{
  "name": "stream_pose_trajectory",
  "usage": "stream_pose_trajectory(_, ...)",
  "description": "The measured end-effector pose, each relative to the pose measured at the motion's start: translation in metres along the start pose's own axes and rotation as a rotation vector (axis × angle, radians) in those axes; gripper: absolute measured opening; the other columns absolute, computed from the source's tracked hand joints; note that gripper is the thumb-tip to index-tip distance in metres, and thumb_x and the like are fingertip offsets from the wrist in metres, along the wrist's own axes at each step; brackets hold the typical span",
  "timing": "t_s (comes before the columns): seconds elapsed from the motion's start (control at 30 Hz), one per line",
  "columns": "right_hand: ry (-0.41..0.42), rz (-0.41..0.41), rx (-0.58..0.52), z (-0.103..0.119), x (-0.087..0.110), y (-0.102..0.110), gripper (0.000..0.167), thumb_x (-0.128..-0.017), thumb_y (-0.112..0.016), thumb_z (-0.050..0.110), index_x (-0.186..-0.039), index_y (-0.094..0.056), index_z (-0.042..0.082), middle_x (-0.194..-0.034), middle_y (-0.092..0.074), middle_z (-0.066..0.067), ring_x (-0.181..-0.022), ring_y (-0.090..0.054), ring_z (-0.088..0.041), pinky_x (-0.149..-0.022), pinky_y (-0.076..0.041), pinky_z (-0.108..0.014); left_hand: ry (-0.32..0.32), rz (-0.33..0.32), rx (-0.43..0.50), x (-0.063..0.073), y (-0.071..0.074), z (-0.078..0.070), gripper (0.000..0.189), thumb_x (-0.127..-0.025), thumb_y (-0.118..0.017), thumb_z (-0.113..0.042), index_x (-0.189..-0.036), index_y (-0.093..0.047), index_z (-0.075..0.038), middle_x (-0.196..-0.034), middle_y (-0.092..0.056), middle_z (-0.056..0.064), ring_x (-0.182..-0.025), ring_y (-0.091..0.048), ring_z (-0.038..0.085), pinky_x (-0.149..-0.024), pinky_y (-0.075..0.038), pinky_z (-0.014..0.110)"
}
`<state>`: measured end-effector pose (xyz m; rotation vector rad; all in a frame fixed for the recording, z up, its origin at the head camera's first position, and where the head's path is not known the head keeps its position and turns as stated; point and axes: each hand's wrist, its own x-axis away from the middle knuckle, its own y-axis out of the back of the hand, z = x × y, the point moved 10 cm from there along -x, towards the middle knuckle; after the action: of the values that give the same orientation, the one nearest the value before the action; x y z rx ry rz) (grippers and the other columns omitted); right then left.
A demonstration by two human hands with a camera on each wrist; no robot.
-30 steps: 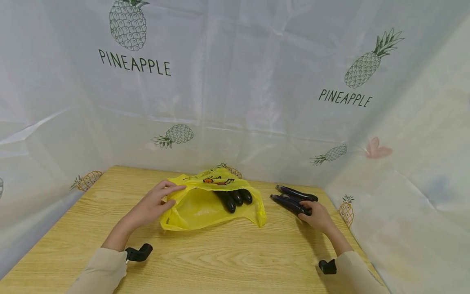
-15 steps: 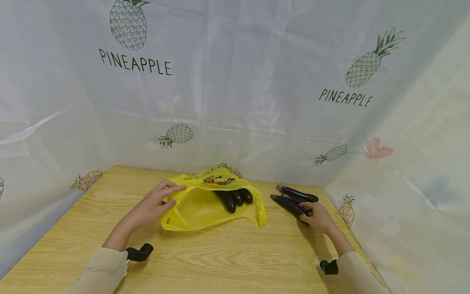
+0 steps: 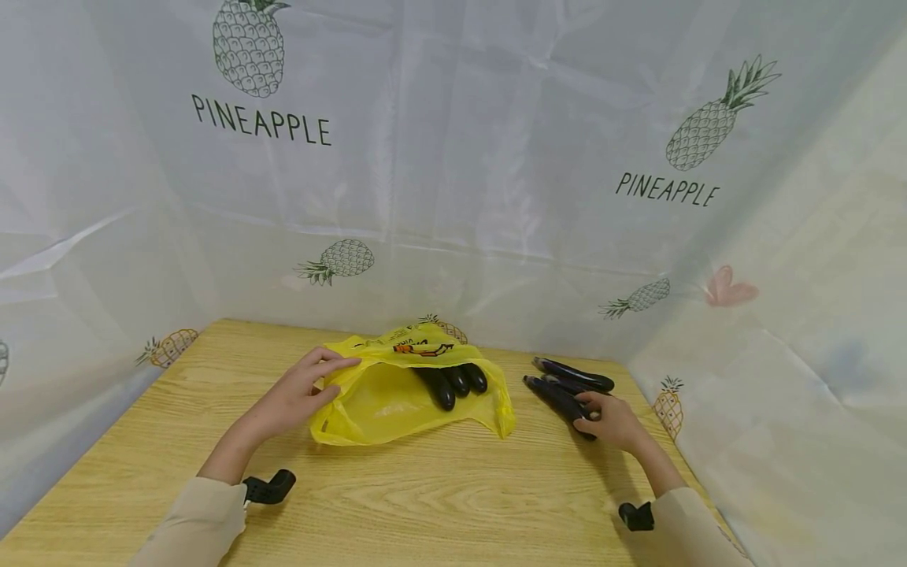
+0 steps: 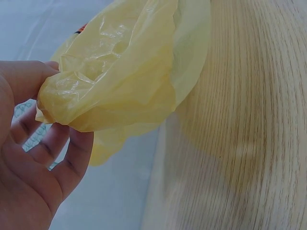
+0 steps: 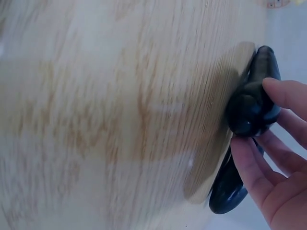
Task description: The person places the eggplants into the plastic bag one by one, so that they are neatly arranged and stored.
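Left hand: the left hand point(image 3: 294, 394) pinches the edge of the yellow bag point(image 3: 375, 405) between thumb and fingers, at the mouth's left side.
Right hand: the right hand point(image 3: 615, 424) pinches the near eggplant point(image 3: 556, 398) by its rounded end, thumb on one side and fingers on the other.
Bag: it lies on the wooden table point(image 3: 425, 504), mouth gaping toward the person; three bagged eggplants point(image 3: 458, 383) lie side by side inside, rounded ends outward.
Loose eggplants: right of the bag, the near eggplant lies beside the middle eggplant point(image 3: 560, 383), with the far eggplant point(image 3: 574, 372) behind; whether the fingers also touch the middle one is hard to tell.
Backdrop: a pale pineapple-printed sheet point(image 3: 460, 173) behind the table.
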<state>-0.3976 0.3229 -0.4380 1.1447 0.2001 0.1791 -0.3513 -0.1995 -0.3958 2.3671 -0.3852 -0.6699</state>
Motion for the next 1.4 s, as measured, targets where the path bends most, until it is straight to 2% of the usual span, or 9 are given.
stream_pose_trajectory(0.3, -0.007, 0.024, -0.016, -0.001, 0.001, -0.005, 0.05, -0.096, -0.08, 0.021, -0.138, -0.064, -0.001, -0.118, -0.072, -0.022, -0.103, -0.07, -0.04, -0.081, -0.058, -0.053, -0.007, -0.002, -0.002, 0.0, 0.0, 0.0, 0.051, -0.105, -0.065, -0.002, -0.154, -0.058, -0.013, -0.134, -0.052, 0.009, -0.078, -0.049, 0.017, -0.069, -0.045, 0.029)
stream_pose_trajectory(0.63, 0.008, 0.01, -0.052, 0.008, 0.007, -0.004, 0.055, -0.097, -0.08, 0.023, -0.14, -0.062, -0.005, -0.115, -0.073, -0.022, -0.086, -0.072, -0.028, -0.075, -0.059, -0.049, -0.013, -0.003, 0.005, 0.0, -0.001, 0.0, 0.05, -0.105, -0.064, -0.001, -0.154, -0.058, -0.012, -0.133, -0.052, 0.009, -0.077, -0.049, 0.014, -0.068, -0.045, 0.029)
stream_pose_trajectory(0.73, 0.015, -0.007, -0.063, 0.012, 0.008, -0.002, 0.054, -0.097, -0.08, 0.023, -0.139, -0.062, -0.004, -0.116, -0.073, -0.024, -0.09, -0.072, -0.031, -0.074, -0.059, -0.048, -0.013, -0.004, 0.001, 0.0, -0.001, 0.001, 0.05, -0.105, -0.065, -0.001, -0.153, -0.059, -0.012, -0.133, -0.052, 0.01, -0.077, -0.049, 0.014, -0.068, -0.045, 0.029)
stream_pose_trajectory(0.9, 0.002, -0.037, -0.06, 0.021, 0.01, 0.005, 0.053, -0.098, -0.08, 0.026, -0.139, -0.064, -0.002, -0.12, -0.072, -0.024, -0.105, -0.07, -0.041, -0.079, -0.059, -0.051, -0.022, -0.013, -0.013, 0.0, -0.001, 0.0, 0.049, -0.105, -0.065, -0.002, -0.153, -0.059, -0.011, -0.133, -0.052, 0.01, -0.082, -0.05, 0.018, -0.068, -0.045, 0.029)
stream_pose_trajectory(1.0, -0.003, -0.05, -0.06, 0.028, 0.011, 0.01, 0.052, -0.097, -0.08, 0.027, -0.138, -0.064, -0.001, -0.12, -0.072, -0.024, -0.106, -0.07, -0.042, -0.079, -0.059, -0.052, -0.015, -0.013, -0.013, 0.0, -0.001, 0.001, 0.049, -0.105, -0.065, -0.003, -0.153, -0.059, -0.012, -0.133, -0.052, 0.008, -0.084, -0.05, 0.021, -0.07, -0.045, 0.029)
stream_pose_trajectory(1.17, 0.01, -0.056, -0.067, 0.044, 0.014, 0.015, 0.051, -0.097, -0.08, 0.026, -0.138, -0.065, 0.0, -0.119, -0.074, -0.022, -0.099, -0.073, -0.036, -0.078, -0.06, -0.049, -0.012, -0.017, -0.007, -0.001, -0.001, 0.0, 0.048, -0.106, -0.065, -0.004, -0.153, -0.059, -0.011, -0.133, -0.052, 0.008, -0.084, -0.05, 0.023, -0.07, -0.045, 0.029)
stream_pose_trajectory(1.4, 0.016, -0.071, -0.083, 0.067, 0.016, 0.02, 0.052, -0.096, -0.082, 0.026, -0.138, -0.066, 0.001, -0.117, -0.075, -0.02, -0.088, -0.074, -0.024, -0.07, -0.059, -0.04, 0.002, -0.008, 0.005, 0.0, -0.001, 0.0, 0.049, -0.106, -0.064, -0.004, -0.154, -0.058, -0.013, -0.134, -0.051, 0.008, -0.086, -0.049, 0.021, -0.072, -0.045, 0.03)
